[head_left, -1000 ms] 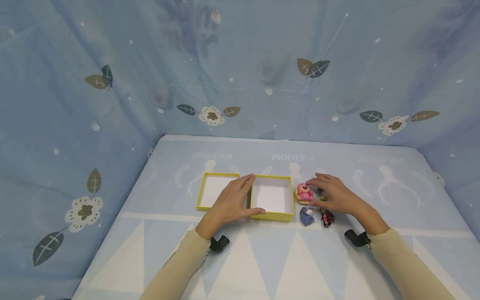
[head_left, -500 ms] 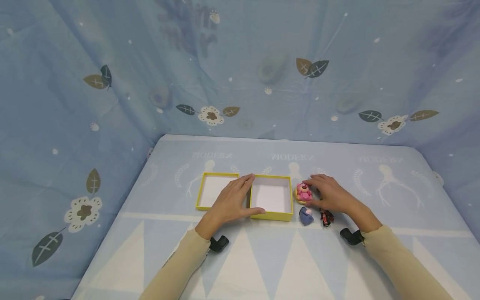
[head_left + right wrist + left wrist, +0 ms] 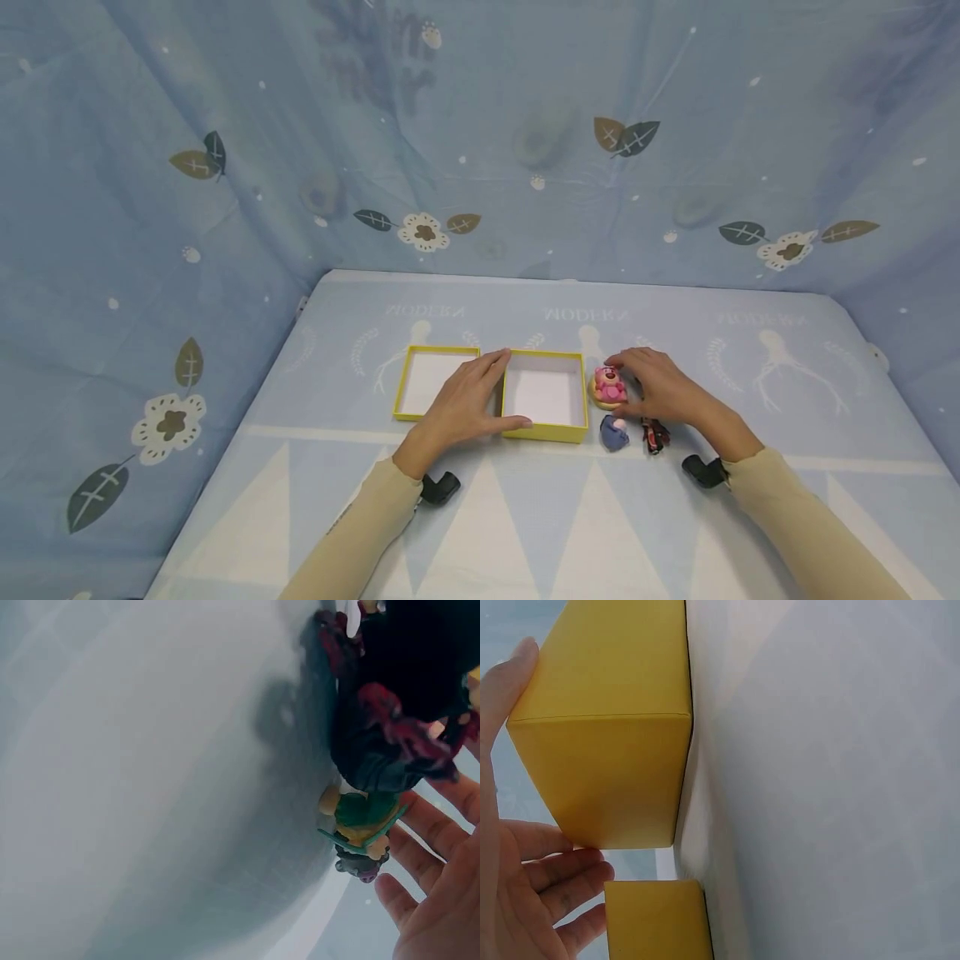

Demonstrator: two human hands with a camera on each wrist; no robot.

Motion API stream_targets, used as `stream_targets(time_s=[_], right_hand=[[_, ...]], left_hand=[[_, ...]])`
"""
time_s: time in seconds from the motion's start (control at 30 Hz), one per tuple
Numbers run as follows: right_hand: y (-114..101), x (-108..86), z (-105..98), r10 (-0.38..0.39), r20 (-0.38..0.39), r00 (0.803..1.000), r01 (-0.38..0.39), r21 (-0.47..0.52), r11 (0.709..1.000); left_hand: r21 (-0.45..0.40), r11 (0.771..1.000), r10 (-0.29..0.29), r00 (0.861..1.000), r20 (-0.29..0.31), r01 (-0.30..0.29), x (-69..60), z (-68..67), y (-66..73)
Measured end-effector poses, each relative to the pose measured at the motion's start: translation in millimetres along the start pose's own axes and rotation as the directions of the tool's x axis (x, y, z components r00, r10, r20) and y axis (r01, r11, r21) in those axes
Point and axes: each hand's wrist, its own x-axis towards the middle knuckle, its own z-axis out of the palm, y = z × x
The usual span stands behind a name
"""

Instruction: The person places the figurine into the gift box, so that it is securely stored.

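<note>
At the table's middle stands a shallow yellow box (image 3: 557,432) with a white inside. My left hand (image 3: 463,404) rests at its near left corner: the fingers lie along its left wall and the thumb along its front wall. Just right of the box sits a pink bear figurine (image 3: 610,390) on a yellow base. My right hand (image 3: 660,390) holds it, with the index finger at the bear's head and the thumb at its base. In the right wrist view, a green-clad figurine (image 3: 364,814) stands by my fingers, mostly hidden in the head view.
Left of the box lies its yellow-rimmed lid (image 3: 435,379), inside up. A blue figurine (image 3: 613,433) lies in front of the bear. A black-and-red figurine (image 3: 655,436) lies right of that one. A patterned cloth covers the table, and a blue curtain (image 3: 480,142) hangs behind.
My right hand has moved slightly left, bringing its index finger and thumb closer about the bear figurine. My left hand and the box have stayed in place.
</note>
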Motion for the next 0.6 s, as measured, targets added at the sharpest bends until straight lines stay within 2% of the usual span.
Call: stream_targets(time_s=[0.43,0.6], right_hand=[[3.8,1.2,3.2,-0.036,-0.023,0.999,0.036,-0.011,0.999],[2.0,-0.9,2.1,-0.011,-0.029,1.0,0.011,-0.011,1.0]], left_hand=[[0.014,1.0,0.009,1.0,-0.02,-0.008,-0.3,0.6,-2.0],[0.008,1.0,0.016,1.0,-0.021,-0.016,0.5,1.8,-1.9]])
